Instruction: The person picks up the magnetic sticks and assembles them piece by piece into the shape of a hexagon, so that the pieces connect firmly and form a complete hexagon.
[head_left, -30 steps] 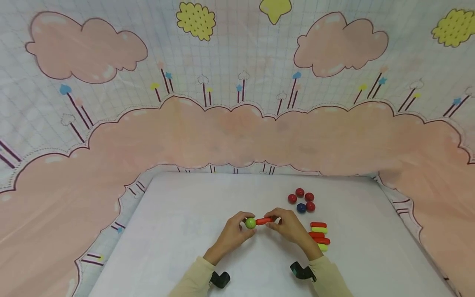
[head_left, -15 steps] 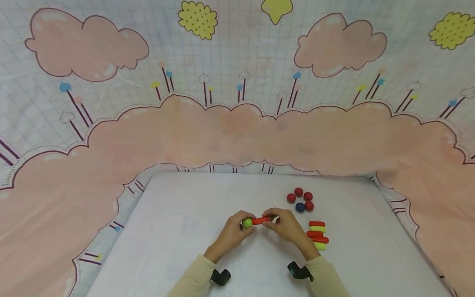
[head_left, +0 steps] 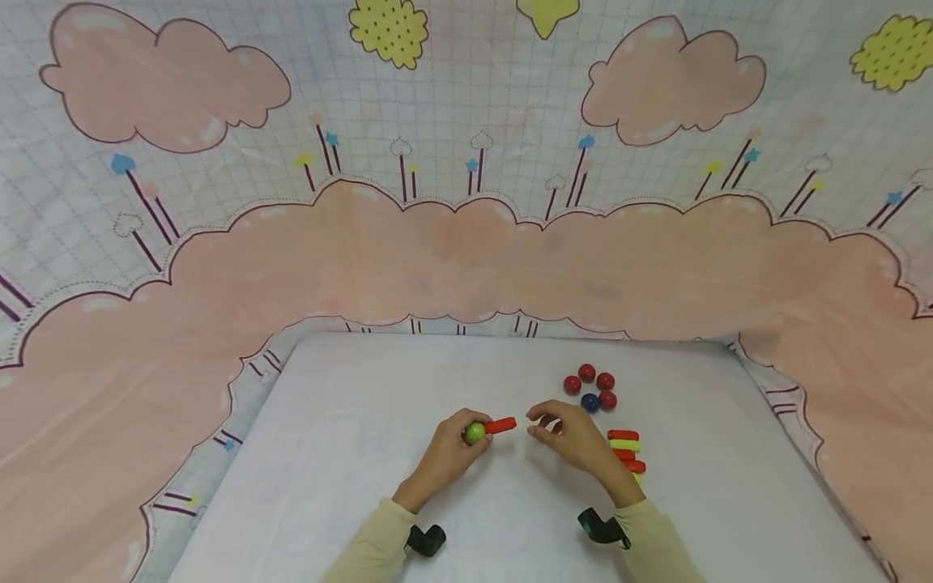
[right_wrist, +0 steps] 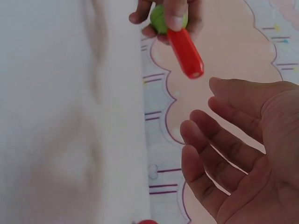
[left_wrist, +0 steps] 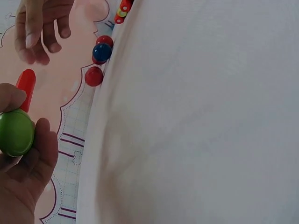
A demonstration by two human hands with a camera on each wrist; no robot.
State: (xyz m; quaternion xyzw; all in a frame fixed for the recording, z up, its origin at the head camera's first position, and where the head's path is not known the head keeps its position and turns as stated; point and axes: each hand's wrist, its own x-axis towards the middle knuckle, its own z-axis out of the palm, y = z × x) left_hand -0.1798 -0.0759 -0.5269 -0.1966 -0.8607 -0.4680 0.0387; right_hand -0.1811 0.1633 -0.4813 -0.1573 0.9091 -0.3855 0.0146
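Note:
My left hand [head_left: 443, 455] grips a green ball [head_left: 475, 432] above the white table. Out of the ball sticks a red rod [head_left: 500, 425], pointing right towards my other hand. In the left wrist view the left thumb lies over the place where the rod [left_wrist: 27, 87] meets the green ball [left_wrist: 17, 133]. My right hand [head_left: 574, 441] is just right of the rod's free end, apart from it. Its fingers are relaxed and spread in the right wrist view, and nothing lies between them.
Several red balls [head_left: 586, 372] and one blue ball [head_left: 590, 402] stand in a ring beyond my right hand. Beside my right wrist lies a row of red and yellow-green rods [head_left: 624, 444], partly covered by it. A printed cloth [head_left: 466, 259] hangs behind the white table [head_left: 350, 389].
My right hand has let go of the red rod and drawn back to the right. The left hand has shifted slightly left with the ball and rod.

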